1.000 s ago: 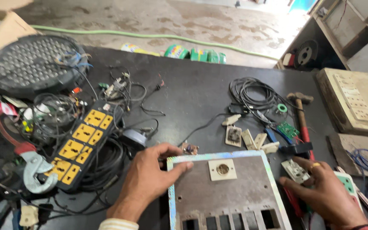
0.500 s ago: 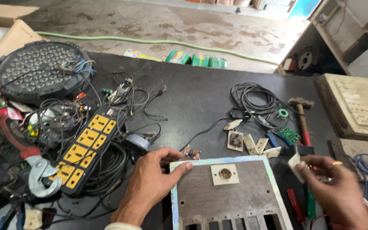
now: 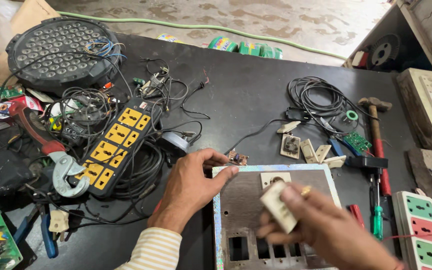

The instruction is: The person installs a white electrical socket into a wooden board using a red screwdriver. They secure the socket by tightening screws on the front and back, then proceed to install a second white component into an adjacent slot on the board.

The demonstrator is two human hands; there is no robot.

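**Switch over the panel, right hand a blur**

Left hand (image 3: pixel 188 187) lies flat on the far left corner of the panel (image 3: pixel 246 200), fingers spread, gripping nothing, just pressing on the edge. Right hand (image 3: pixel 326 230) is over the panel's near half, grip pinched on a small cream switch (image 3: pixel 277 206), but it's smeared with motion so I can't make out the fingertips. That hand hides a good bit of the panel's row of cutouts, and the near edge of the panel runs out of frame. One socket (image 3: pixel 276 179) is already sitting in the panel at the far side.

On the desk (image 3: pixel 246 95): yellow power strip (image 3: pixel 116 145) to the left in a mess of cables, round LED light (image 3: pixel 58 50) far left, hammer (image 3: pixel 376 130) and loose switches (image 3: pixel 308 150) right. A green-red socket strip (image 3: pixel 421 230) is cut off near right.
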